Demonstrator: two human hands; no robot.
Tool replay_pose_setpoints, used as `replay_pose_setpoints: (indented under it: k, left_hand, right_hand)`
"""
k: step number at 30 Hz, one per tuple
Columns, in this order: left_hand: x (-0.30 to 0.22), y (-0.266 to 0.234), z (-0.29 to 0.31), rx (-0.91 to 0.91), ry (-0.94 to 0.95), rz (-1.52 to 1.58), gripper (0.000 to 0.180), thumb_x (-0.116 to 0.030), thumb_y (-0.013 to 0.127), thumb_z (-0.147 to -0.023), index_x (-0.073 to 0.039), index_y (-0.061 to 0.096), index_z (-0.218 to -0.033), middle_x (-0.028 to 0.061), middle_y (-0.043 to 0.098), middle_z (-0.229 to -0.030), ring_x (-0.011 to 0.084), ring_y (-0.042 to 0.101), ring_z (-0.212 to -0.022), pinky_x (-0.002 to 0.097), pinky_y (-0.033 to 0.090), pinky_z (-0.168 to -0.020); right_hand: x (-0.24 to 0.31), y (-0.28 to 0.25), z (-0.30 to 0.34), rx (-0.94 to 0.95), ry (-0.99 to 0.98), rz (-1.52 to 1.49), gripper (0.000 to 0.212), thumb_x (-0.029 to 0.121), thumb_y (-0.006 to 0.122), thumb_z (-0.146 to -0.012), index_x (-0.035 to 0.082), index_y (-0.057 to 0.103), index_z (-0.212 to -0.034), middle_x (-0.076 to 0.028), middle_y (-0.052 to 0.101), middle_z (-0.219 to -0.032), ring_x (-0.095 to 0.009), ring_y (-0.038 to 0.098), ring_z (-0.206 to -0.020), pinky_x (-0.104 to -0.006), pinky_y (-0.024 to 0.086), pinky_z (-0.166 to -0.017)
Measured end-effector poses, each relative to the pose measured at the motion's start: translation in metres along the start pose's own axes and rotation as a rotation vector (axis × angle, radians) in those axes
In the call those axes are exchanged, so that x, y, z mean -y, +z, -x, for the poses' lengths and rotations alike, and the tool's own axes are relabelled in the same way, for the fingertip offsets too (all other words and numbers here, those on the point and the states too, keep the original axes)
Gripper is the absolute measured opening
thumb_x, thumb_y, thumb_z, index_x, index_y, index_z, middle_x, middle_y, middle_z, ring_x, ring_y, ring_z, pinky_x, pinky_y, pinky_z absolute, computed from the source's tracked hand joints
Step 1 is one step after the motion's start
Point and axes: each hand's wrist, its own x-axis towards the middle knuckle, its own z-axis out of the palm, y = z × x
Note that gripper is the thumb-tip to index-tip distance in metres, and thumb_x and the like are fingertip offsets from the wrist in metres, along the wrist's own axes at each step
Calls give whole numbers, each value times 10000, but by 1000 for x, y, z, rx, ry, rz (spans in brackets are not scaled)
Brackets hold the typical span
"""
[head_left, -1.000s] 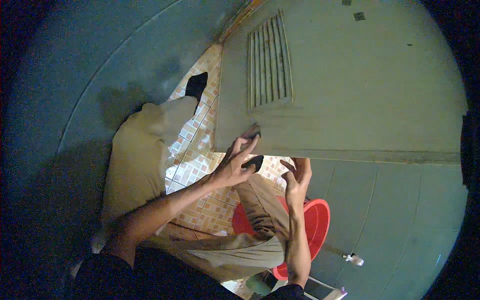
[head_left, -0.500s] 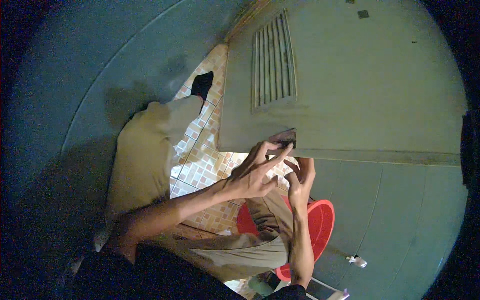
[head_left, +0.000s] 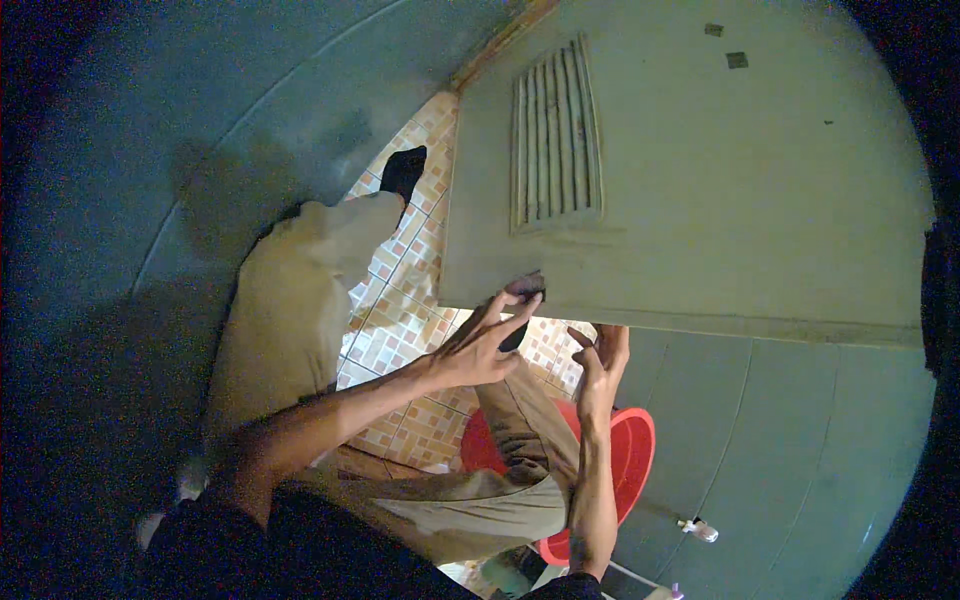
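A grey-green door [head_left: 720, 200] with a louvred vent [head_left: 557, 135] fills the upper right. My left hand [head_left: 490, 345] presses a small dark flat pad [head_left: 527, 286] to the door face, near its lower edge in the picture and close to the corner. Whether the pad is folded sandpaper or a scouring pad I cannot tell. My right hand [head_left: 600, 370] is at the same edge, a little to the right, its fingers reaching behind the door and partly hidden there. Its thumb shows on the near side, bent.
A red plastic basin [head_left: 632, 470] stands beside my bent leg, on the tiled floor [head_left: 385, 330]. Blue-green walls rise on both sides. A white tap-like fitting [head_left: 700, 530] juts from the right wall [head_left: 760, 420]. My other leg stretches along the left wall.
My left hand has slid the pad leftward along the door, away from the right hand. The right hand stays at the door's edge. The view has shifted slightly.
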Motion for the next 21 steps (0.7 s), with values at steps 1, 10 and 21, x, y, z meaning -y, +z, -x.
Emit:
replay_pose_setpoints:
  k: [1,10,21]
  left_hand:
    - [-2,1,0,-6,4,0,941,-98,712,-753,-56,301,-1598,265,424,-1350,427,475,-1285,472,417,-1100]
    - [-42,-14,-20,13,124,67,996,-129,739,-753,-122,260,-1627,268,367,-1413,457,399,-1354,500,367,-1141]
    - [-20,-10,-12,-22,84,-13,922,-13,652,-746,-89,319,-1603,236,414,-1380,415,431,-1352,448,401,-1136]
  right_hand:
    - [0,0,2,-11,12,2,710,26,474,-853,37,324,-1547,-199,513,-1467,-304,645,-1168,-282,524,-748]
    - [11,10,6,-50,61,-67,744,-4,463,-843,45,298,-1567,-192,483,-1502,-292,631,-1176,-283,530,-784]
    - [29,8,2,25,129,-40,746,1,486,-827,59,328,-1554,-177,505,-1472,-277,620,-1180,-291,541,-780]
